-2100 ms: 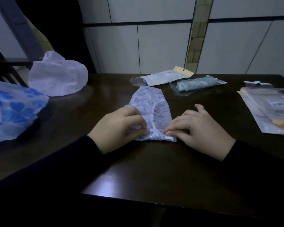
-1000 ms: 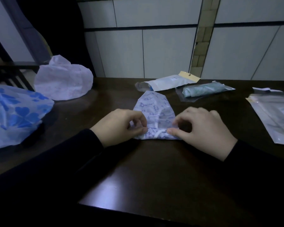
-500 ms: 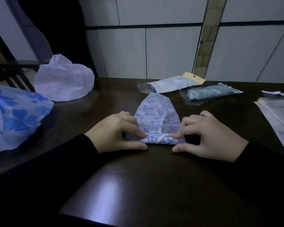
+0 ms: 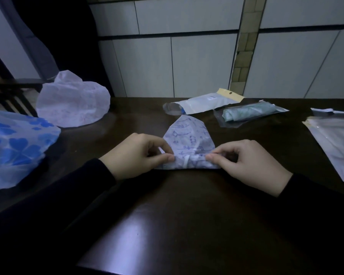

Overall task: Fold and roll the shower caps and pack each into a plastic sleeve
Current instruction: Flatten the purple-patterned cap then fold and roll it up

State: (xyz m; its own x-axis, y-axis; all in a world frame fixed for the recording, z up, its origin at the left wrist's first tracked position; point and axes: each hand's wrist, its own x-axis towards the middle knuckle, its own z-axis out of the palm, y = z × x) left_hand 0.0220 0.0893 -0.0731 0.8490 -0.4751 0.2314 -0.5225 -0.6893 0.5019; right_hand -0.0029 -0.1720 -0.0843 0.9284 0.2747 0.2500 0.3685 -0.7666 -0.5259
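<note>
Dim, dark wooden table [image 4: 187, 225] against a pale panelled wall, seen from above the hands. On its far left, two shower caps not yet folded: a blue heart-printed cap [image 4: 14, 143], cut off by the frame edge, and a puffed white cap [image 4: 72, 104] behind it. At the centre, a folded printed cap [image 4: 189, 145], lying flat and tapering away from the body, its near edge turned up into the start of a roll. Left hand [image 4: 137, 155] pinching that rolled edge at one end between thumb and forefinger; right hand [image 4: 246, 161] pinching the other end likewise. Roughly midway, by judgement: one green rolled cap [image 4: 248, 114] already sleeved at the far side, another filled sleeve [image 4: 205, 104] beside it, contents unclear. Spare sleeves [image 4: 338, 143] at right, partly cropped; count impossible to tell. Print on the caps too murky to read.
</note>
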